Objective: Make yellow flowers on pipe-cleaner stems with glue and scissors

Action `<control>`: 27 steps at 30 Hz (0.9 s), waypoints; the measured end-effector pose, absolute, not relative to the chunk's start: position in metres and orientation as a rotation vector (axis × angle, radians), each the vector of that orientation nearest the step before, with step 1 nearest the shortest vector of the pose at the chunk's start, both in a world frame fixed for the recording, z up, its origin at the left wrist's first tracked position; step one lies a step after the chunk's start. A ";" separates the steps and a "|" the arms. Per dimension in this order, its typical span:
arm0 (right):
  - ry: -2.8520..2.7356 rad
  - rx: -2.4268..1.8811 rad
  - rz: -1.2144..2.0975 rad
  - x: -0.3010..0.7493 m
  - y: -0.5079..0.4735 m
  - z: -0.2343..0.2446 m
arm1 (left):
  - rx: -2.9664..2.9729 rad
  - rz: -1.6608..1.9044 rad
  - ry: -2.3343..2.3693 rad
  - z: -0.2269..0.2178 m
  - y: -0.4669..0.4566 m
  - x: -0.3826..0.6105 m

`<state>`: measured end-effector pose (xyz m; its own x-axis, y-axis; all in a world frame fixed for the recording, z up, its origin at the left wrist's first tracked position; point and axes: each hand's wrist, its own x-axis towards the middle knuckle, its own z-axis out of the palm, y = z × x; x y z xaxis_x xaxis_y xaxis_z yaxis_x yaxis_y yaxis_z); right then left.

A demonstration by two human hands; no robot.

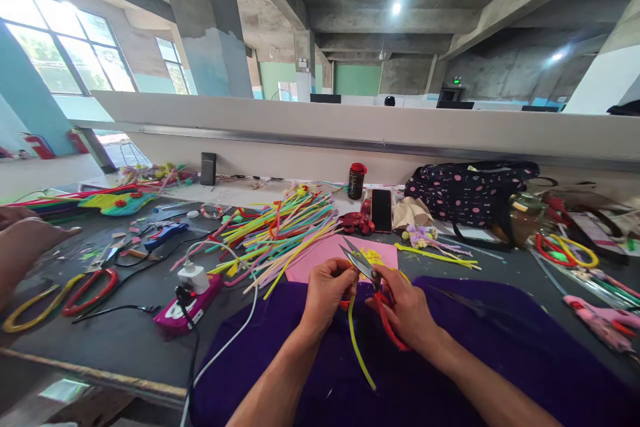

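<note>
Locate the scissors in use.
In the head view, just right of centre, the scissors are in the right hand, blades beside the left hand, near the pink sheet.

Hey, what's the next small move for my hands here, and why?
Probably snip the tip of the yellow-green pipe cleaner over the pink sheet. Your left hand pinches the stem, your right hand holds the red-handled scissors with the blades close to those fingertips, and yellow snippets lie on the sheet just beyond.
</note>
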<state>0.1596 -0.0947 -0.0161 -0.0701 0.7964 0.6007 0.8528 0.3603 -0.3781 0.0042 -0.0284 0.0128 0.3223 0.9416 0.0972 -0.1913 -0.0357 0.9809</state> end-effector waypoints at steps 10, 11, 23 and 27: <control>-1.858 -1.413 -0.048 0.160 -0.094 -0.018 | 1.320 1.107 0.774 0.012 -0.026 0.003; -1.849 -1.415 -0.019 0.159 -0.094 -0.017 | 1.322 1.106 0.764 0.013 -0.027 0.003; -1.881 -1.767 0.156 0.214 -0.125 -0.027 | 1.081 0.893 0.613 0.019 -0.026 -0.005; -2.173 -1.776 0.155 0.235 -0.148 -0.022 | 1.050 0.800 0.592 0.022 -0.030 -0.004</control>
